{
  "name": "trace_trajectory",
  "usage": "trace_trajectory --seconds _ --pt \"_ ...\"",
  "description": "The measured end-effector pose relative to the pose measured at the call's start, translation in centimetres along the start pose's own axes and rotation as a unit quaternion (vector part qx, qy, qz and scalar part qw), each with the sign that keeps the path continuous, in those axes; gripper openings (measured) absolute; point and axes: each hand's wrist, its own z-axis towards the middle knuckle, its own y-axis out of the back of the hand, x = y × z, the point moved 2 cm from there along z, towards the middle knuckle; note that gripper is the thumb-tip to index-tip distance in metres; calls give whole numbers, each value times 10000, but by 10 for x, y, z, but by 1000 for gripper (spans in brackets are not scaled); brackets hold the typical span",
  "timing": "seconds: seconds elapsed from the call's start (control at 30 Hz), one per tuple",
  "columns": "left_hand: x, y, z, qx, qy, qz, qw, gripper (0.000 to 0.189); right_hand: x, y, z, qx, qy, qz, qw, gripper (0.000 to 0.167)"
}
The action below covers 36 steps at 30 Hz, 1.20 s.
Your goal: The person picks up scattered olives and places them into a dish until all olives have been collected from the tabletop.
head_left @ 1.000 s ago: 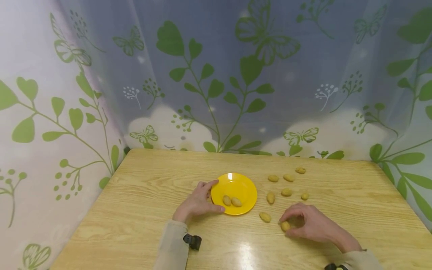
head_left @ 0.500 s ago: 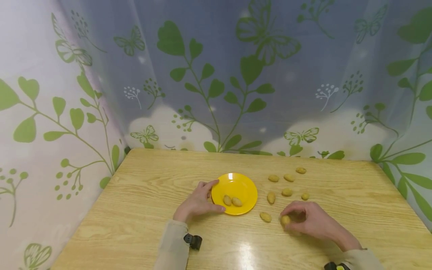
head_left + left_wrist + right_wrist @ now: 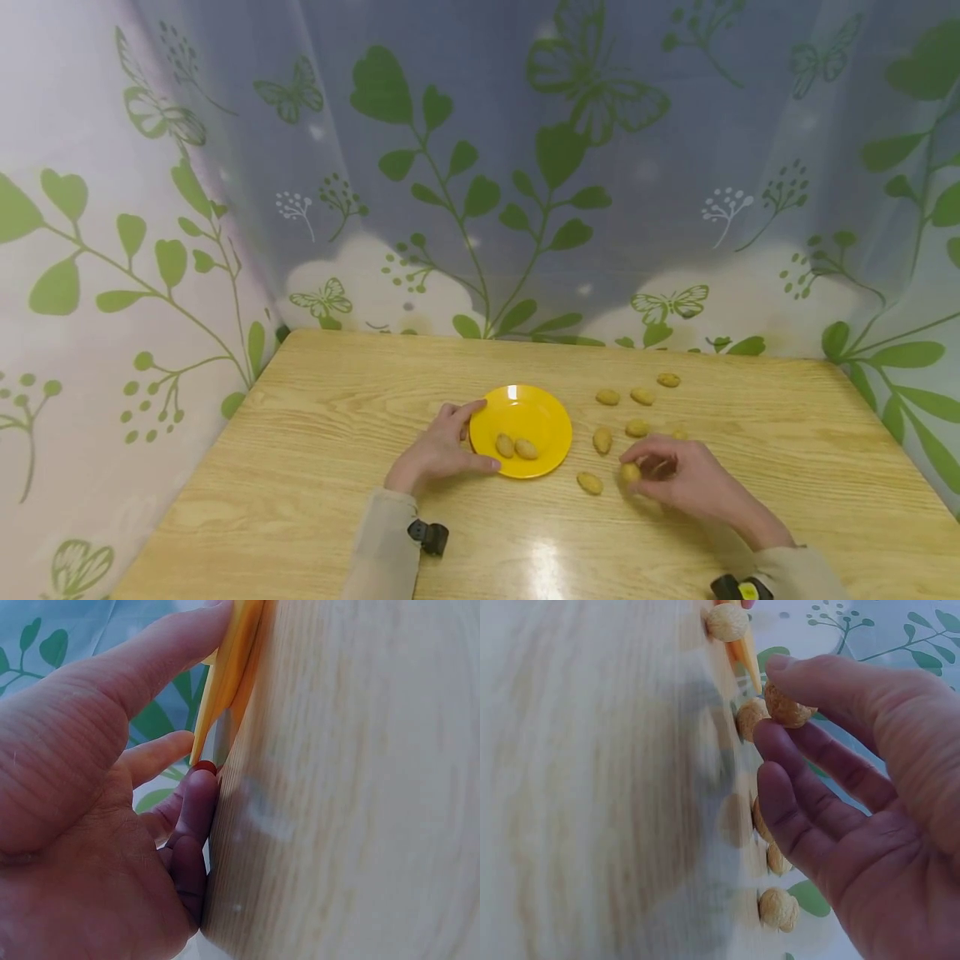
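Observation:
A yellow plate [image 3: 551, 412] stands on the table with two tan, oval nuts in the shell [image 3: 527, 449] near its front. My left hand [image 3: 435, 450] holds the plate's left edge. In the left wrist view its thumb lies at the plate [image 3: 231, 664], and other fingers are curled by the underside of the rim. To the right, my right hand [image 3: 697, 479] pinches a nut [image 3: 786, 705] between thumb and fingertips, held off the tabletop. The same nut [image 3: 630, 472] shows partly behind the fingers in the head view. One loose nut [image 3: 589, 482] lies just left of it.
Several more nuts lie right of the plate, such as one close to it [image 3: 602, 440] and one farthest back [image 3: 668, 380]. Another nut [image 3: 679, 434] is partly covered by my right hand. A leaf-patterned curtain [image 3: 480, 208] hangs behind the wooden table [image 3: 360, 375].
My right hand has taken hold of the nut and raised it from the table, shifting slightly away from me. The left hand and plate stay in place.

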Motion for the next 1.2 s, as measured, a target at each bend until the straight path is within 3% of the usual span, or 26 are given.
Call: trace_trajectory --seconds 0.53,1.2 --pt "1 0 1 -25 -46 46 10000 100 19 -3 25 -358 65 -56 9993 26" --pt "-1 0 0 14 -74 -64 10000 99 28 -29 60 -554 287 308 9976 31"
